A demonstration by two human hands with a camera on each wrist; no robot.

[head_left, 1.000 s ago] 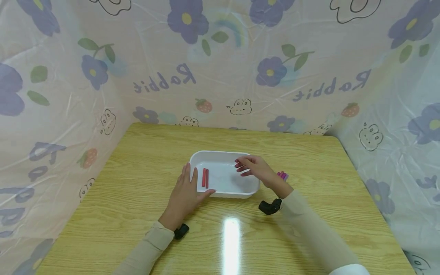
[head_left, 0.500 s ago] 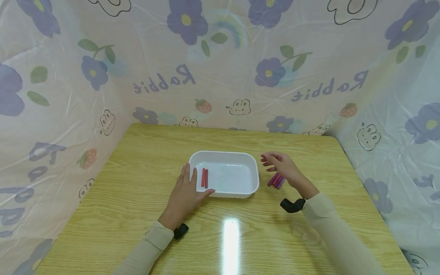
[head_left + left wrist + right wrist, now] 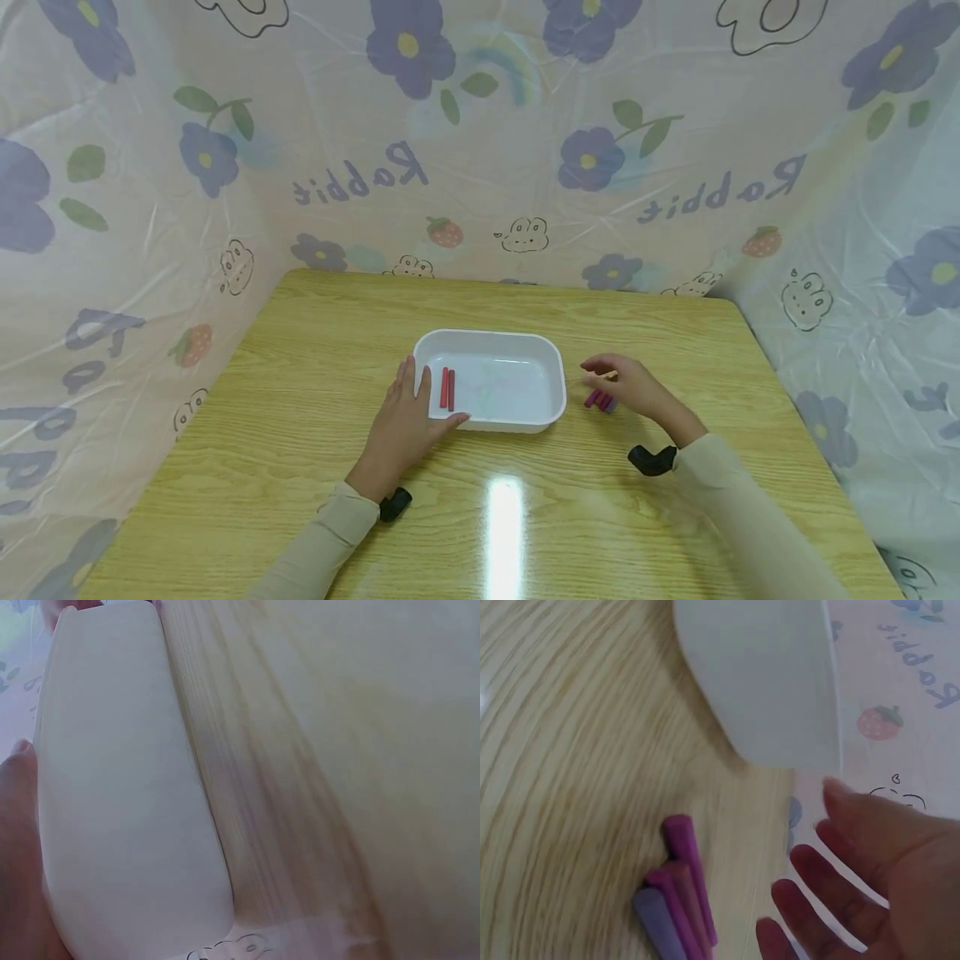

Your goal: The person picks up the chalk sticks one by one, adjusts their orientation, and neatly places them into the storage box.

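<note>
In the head view a white tray sits mid-table. Two crayon-like red sticks lie side by side near its left end. My left hand rests against the tray's left front corner, fingers spread and thumb along the front rim. To the right of the tray, several purple and reddish crayon-like sticks lie together on the table. Over this bunch hovers my right hand, fingers loosely bent, partly covering it. The right wrist view shows the sticks apart from the fingers, with nothing held.
The wooden table surrounds the tray. A flower-and-rabbit printed curtain hangs behind and at both sides. Black devices are worn at both wrists, and a bright light reflection lies on the table's front part.
My right hand has moved right from over the tray, then lowered a little above the loose sticks. The left hand and the tray have stayed in place.
</note>
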